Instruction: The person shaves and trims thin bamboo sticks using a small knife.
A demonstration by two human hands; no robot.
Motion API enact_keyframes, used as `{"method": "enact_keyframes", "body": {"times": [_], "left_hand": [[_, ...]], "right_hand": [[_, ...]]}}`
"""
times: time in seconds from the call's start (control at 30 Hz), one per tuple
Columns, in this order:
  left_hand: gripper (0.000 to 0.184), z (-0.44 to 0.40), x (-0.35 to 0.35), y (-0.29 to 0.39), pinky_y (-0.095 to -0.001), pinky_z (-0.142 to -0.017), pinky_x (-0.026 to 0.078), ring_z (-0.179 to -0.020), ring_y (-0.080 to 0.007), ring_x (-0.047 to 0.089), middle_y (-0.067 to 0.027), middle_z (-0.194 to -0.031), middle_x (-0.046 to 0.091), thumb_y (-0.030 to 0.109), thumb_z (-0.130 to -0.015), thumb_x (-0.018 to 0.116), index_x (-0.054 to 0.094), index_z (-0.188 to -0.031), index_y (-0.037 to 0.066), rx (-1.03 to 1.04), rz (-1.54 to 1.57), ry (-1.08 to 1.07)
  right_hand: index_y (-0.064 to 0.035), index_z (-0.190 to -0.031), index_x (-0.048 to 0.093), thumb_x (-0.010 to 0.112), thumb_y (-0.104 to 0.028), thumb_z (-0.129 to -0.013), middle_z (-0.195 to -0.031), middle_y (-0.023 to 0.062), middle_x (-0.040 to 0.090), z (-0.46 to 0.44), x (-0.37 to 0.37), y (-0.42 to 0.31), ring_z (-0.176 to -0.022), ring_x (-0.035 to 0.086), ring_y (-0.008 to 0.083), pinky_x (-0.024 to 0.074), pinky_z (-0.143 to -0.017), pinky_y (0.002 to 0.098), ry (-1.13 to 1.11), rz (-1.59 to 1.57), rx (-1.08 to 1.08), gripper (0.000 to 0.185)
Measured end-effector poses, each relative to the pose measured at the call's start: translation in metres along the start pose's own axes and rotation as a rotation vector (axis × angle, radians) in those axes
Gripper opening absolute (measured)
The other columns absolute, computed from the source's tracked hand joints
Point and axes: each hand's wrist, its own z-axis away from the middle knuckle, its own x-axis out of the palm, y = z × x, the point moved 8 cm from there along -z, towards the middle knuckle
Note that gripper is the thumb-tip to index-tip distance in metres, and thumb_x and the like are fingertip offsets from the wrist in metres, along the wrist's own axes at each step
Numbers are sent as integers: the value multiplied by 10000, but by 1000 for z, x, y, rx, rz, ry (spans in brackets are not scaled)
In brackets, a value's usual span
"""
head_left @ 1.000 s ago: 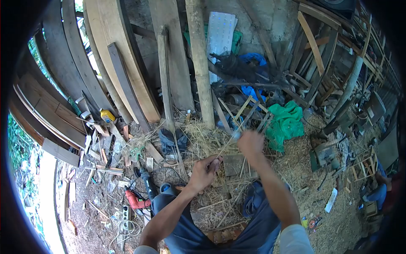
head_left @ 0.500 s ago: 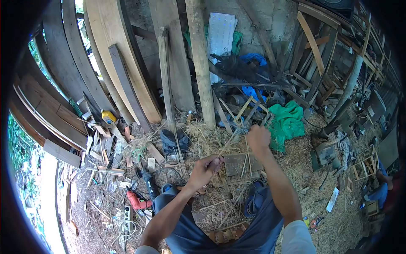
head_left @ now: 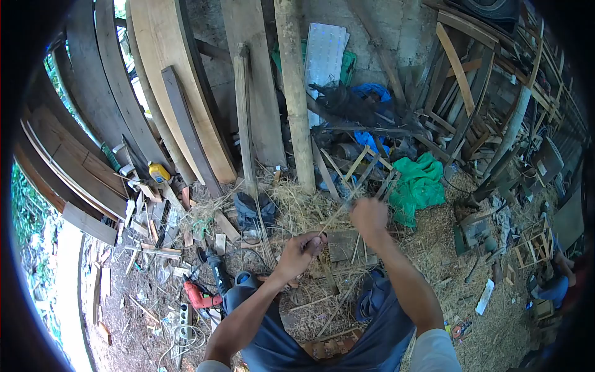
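Observation:
A thin pale strip (head_left: 336, 217), like split bamboo or wood, runs up and right from my left hand (head_left: 300, 255). The thumb and fingers of that hand are pinched on its lower end. My right hand (head_left: 370, 218) is closed near the strip's upper end, blurred by motion, with something small and pale at its fingers that I cannot make out. Below the strip a flat wooden block (head_left: 343, 247) lies on the ground between my knees, among straw and shavings.
A red power tool (head_left: 197, 294) and a dark grinder (head_left: 218, 273) lie left of my legs. Green cloth (head_left: 416, 186) lies at the right front. Upright bamboo (head_left: 296, 105) and boards (head_left: 180, 93) stand ahead. Another person's leg (head_left: 553, 290) shows at far right.
My right hand moved up and outward along the strip, then came back down and left toward my left hand. My left hand stayed nearly in place, still pinched.

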Motion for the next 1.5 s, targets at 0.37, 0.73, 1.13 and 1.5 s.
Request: {"method": "enact_keyframes", "body": {"times": [0.37, 0.73, 1.13, 1.5], "left_hand": [[218, 4, 0, -9, -217, -470, 308, -508, -36, 369, 25, -639, 470, 173, -987, 448, 597, -1026, 18, -178, 328, -83], [232, 7, 11, -2, -200, -425, 229, -482, -28, 309, 35, -626, 430, 194, -990, 453, 594, -1017, 12, -180, 382, -139], [228, 6, 13, 0, -208, -419, 207, -483, -39, 271, 25, -648, 400, 195, -988, 450, 586, -997, 12, -254, 534, -142], [247, 1, 16, -14, -205, -438, 215, -497, -42, 281, 13, -665, 439, 200, -992, 422, 588, -1022, 19, -328, 518, -151]], "right_hand": [[-30, -736, 683, 609, -181, -766, -682, 194, 649, 3, -32, 24, -662, 658, 383, 540, -631, 466, 207, -175, 164, 170], [-16, -697, 674, 589, -178, -763, -679, 193, 647, 5, 2, -14, -672, 665, 360, 534, -605, 452, 19, -34, -101, 194], [-19, -747, 682, 640, -249, -812, -677, 178, 635, -11, 26, 37, -575, 625, 304, 522, -583, 381, 37, -238, 144, 242], [-28, -986, 626, 615, -278, -904, -684, -37, 522, 2, 0, -2, -433, 294, -3, 197, -393, 192, -345, -1625, 191, 263]]}}
